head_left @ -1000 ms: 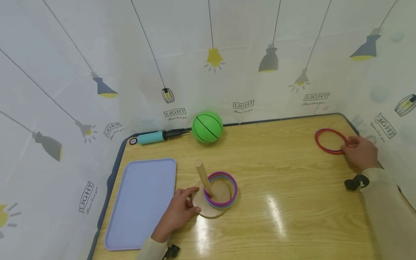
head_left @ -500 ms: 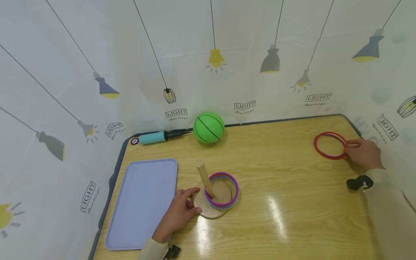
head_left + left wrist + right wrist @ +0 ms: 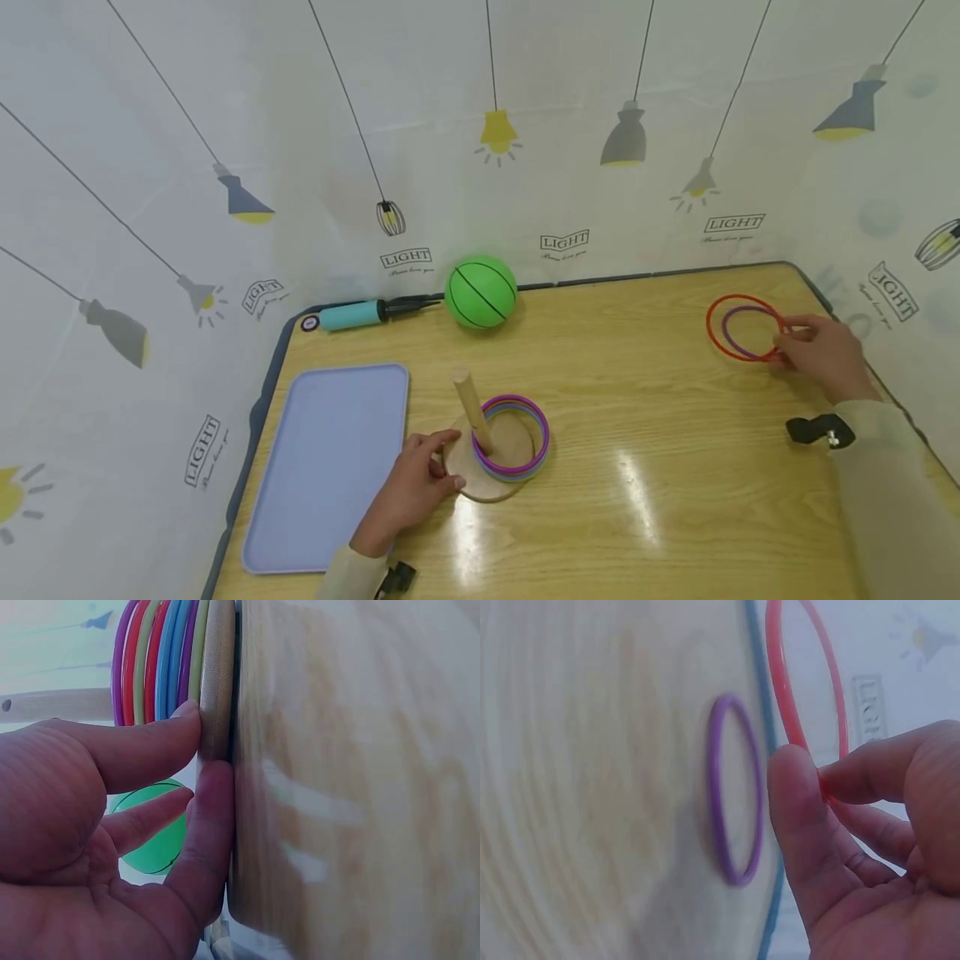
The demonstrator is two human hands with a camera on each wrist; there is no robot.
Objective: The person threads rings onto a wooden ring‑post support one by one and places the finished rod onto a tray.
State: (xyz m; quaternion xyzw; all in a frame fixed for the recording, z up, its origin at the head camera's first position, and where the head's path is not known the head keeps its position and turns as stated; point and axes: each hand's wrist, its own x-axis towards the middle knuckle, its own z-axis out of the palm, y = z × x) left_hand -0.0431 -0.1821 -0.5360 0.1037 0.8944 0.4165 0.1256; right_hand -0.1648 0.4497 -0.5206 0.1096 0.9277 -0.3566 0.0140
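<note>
My right hand pinches a thin red ring at its near edge. In the right wrist view, the red ring is raised off the table, between thumb and finger. A purple ring lies flat on the table below it, apart from the fingers. On the left, my left hand holds the round wooden base of a ring-toss stand by its rim. Its peg stands up through a stack of several coloured rings, a magenta ring on top.
A lavender tray lies left of the stand. Along the back edge are a teal hand pump and a green ball. Patterned white sheeting rises behind the table.
The red ring, earlier lying over the purple ring, has come up and shifted left in the right hand's pinch, leaving the purple one on the table. The left hand stays put.
</note>
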